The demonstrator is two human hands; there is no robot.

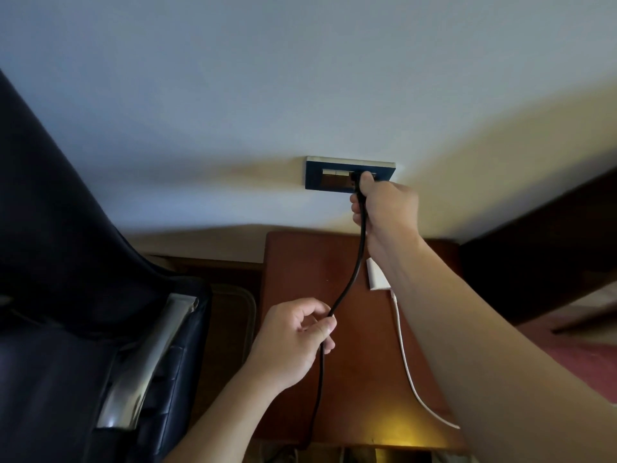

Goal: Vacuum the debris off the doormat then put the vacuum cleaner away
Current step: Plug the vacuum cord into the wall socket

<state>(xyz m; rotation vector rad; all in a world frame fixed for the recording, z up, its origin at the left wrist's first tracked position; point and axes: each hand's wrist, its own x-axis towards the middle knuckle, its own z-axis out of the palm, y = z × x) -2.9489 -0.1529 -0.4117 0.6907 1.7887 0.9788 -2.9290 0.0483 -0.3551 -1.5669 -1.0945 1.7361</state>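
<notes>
Matt painted wall (233, 95) on top; glossy reddish wood table (300, 262), centre; smooth black cord (349, 285); shiny leather-look chair (50, 228), lower left.

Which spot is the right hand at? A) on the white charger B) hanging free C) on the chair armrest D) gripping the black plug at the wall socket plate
D: the right hand grips the black plug at the wall socket plate, while the left hand holds the black cord lower down.
</notes>
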